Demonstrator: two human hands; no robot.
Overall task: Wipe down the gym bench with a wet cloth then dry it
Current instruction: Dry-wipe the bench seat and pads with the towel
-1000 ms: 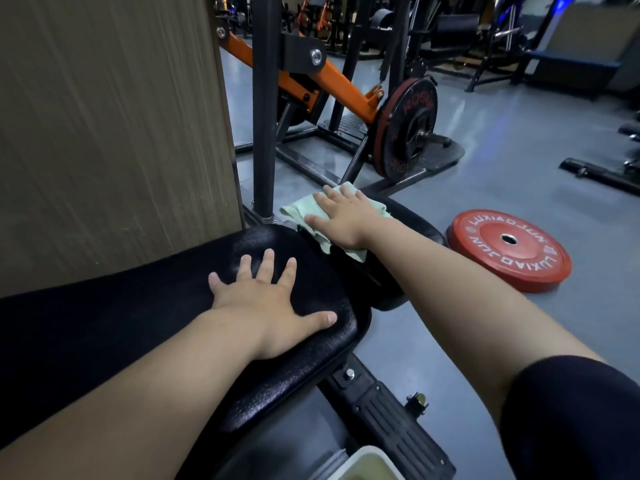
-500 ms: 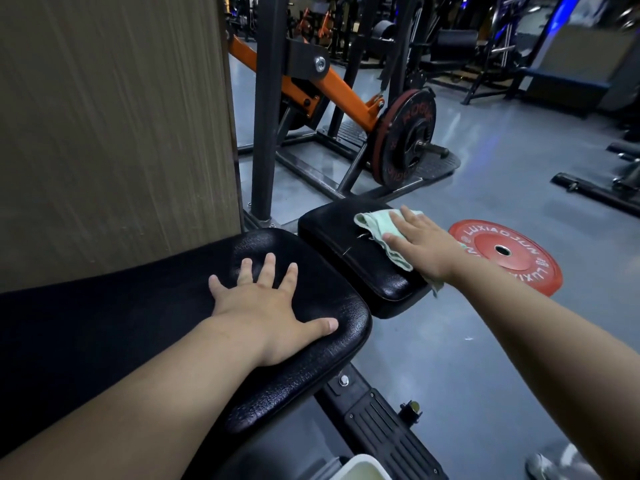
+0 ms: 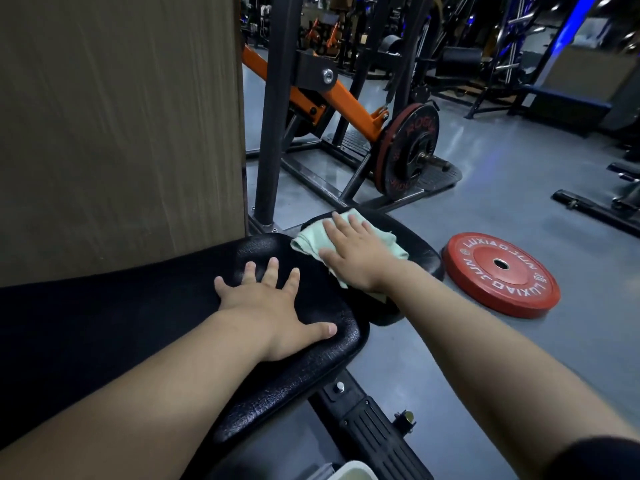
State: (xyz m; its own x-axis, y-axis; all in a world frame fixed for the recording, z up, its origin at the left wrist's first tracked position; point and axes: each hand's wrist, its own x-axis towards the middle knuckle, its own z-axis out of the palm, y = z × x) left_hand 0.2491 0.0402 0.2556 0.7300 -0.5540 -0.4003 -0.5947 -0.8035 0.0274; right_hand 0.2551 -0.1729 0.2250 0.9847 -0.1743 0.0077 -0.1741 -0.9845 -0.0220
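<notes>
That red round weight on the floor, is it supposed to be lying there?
Probably not. The red weight plate lies flat on the grey floor beside the bench pad, loose and on no bar, while another plate sits on a machine. Someone could trip on it. Nothing else looks spilled or broken.

Two hands, left [image 3: 273,306] and right [image 3: 356,251], one cloth [image 3: 308,242], two bench pads [image 3: 173,306] [image 3: 415,247], two red weight plates [image 3: 500,275] [image 3: 408,150].

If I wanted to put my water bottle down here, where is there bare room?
Bare grey floor lies between the bench pad and the red plate. The long pad behind the left hand is bare. The small pad is crowded by the right hand and cloth.
</notes>
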